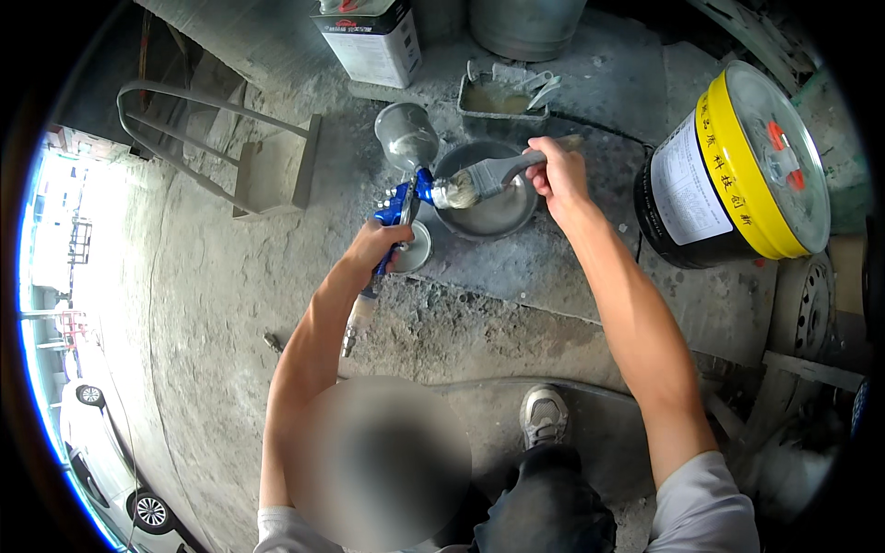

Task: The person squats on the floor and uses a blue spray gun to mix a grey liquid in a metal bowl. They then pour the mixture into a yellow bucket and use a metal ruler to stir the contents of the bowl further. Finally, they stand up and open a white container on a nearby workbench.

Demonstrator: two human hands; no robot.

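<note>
My left hand (372,243) is wrapped round the handle of a blue spray gun (396,205), whose grey cup (406,135) points away from me. In my right hand (560,180) is a paintbrush (501,172) with a grey ferrule. Its pale bristles (458,190) meet the front end of the spray gun. Below the brush sits a round grey basin (512,221) with cloudy liquid in it. A small round tin (417,249) stands beside my left hand, partly hidden by it.
A large black and yellow bucket (784,166) stands at the right. Behind the basin are a rectangular tray (502,122) of murky liquid, a square can (373,55) and a grey drum (525,28). A metal-handled stand (277,170) is at the left. My shoe (544,415) is in front.
</note>
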